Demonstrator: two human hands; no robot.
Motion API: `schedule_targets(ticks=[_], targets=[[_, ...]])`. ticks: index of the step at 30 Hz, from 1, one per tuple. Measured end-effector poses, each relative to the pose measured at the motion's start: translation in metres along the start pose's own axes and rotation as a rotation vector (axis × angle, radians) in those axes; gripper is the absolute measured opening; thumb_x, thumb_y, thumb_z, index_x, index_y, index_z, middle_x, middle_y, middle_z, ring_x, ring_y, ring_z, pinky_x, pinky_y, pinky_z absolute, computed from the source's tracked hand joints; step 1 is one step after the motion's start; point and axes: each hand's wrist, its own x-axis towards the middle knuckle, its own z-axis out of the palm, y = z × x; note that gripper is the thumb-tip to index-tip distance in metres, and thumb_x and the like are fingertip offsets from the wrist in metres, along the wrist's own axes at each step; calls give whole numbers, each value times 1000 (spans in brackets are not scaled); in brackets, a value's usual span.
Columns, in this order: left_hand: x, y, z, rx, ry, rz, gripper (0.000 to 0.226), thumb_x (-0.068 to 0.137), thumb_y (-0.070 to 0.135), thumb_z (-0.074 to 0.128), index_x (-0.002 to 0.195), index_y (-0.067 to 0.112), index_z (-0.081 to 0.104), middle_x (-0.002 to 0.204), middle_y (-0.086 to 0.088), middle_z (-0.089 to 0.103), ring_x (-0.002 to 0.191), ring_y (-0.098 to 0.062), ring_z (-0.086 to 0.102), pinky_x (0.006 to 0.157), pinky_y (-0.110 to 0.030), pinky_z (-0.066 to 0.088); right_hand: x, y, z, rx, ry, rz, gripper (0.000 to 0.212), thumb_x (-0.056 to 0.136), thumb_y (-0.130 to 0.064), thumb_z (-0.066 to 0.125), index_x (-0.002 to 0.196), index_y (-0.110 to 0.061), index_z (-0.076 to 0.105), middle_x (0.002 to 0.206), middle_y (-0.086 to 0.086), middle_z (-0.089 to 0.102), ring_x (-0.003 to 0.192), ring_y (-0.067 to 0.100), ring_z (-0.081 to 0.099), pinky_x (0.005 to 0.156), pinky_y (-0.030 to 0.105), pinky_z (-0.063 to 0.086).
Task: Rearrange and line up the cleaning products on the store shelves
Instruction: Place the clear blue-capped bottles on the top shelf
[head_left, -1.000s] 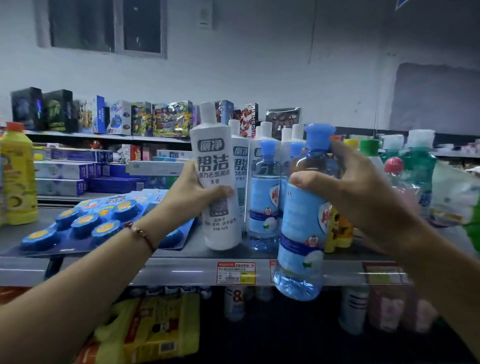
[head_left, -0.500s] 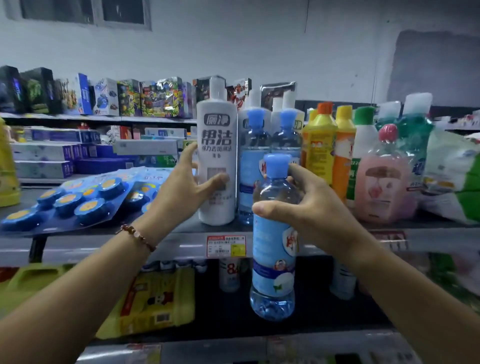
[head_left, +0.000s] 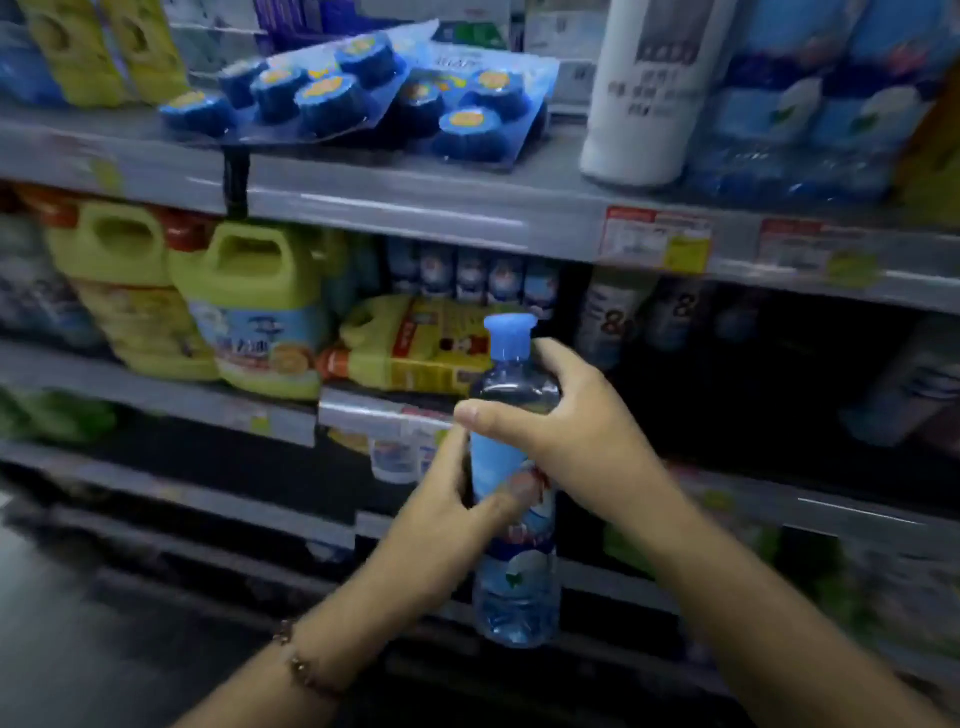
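- Blue-capped clear bottle (head_left: 514, 483) held upright in mid-air, in front of the lower shelves, off any shelf.
- Right hand (head_left: 566, 431) wraps its shoulder; left hand (head_left: 447, 499) grips the label area, thumb across the front, likely steadying it for placement.
- Matching bottles (head_left: 810, 104) stand on upper shelf (head_left: 395, 208) beside white bottle (head_left: 649, 88).
- Frame blurred; destination unclear.

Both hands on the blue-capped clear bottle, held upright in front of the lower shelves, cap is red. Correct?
Not quite. The head view shows the cap is blue, not red. The rest holds: the left hand and the right hand both grip the clear bottle, which is upright in front of the lower shelves.
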Motion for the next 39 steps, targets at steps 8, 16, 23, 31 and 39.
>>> schedule_targets(ticks=[8, 16, 23, 31, 39], targets=[[-50, -110, -22, -712, 469, -550, 45, 81, 46, 61, 101, 7, 73, 91, -15, 76, 82, -28, 74, 80, -41, 61, -70, 127, 96, 192, -365, 601, 70, 68, -57, 79, 127, -25, 59, 111, -9, 74, 103, 5, 70, 97, 33, 55], [-50, -140, -43, -905, 630, -612, 57, 89, 63, 48, 99, 10, 66, 71, -8, 63, 60, -18, 64, 56, -29, 58, -102, 146, 125, 156, -443, 754, 56, 72, -24, 87, 119, -29, 57, 107, -8, 74, 95, 5, 71, 83, 20, 57], [-43, -144, -44, -1035, 694, -628, 34, 95, 47, 57, 87, 15, 66, 69, -4, 63, 58, -16, 63, 66, -34, 51, -92, 151, 127, -74, -426, 674, 47, 63, -48, 83, 103, -34, 62, 97, -14, 73, 84, -3, 68, 74, 18, 53], [-51, -142, -47, -824, 512, -607, 36, 85, 34, 60, 109, 8, 65, 91, -12, 68, 83, -25, 65, 84, -40, 51, -89, 164, 127, -64, -556, 653, 65, 55, -40, 87, 113, -31, 60, 103, -11, 72, 93, 2, 69, 89, 31, 58], [-54, -129, -40, -88, 243, -407, 57, 85, 14, 70, 138, 28, 51, 124, 8, 70, 118, -11, 65, 100, -29, 50, -91, 165, 143, 325, -458, 705, 54, 64, -4, 83, 114, -16, 67, 102, 0, 77, 99, 14, 72, 88, 31, 56]])
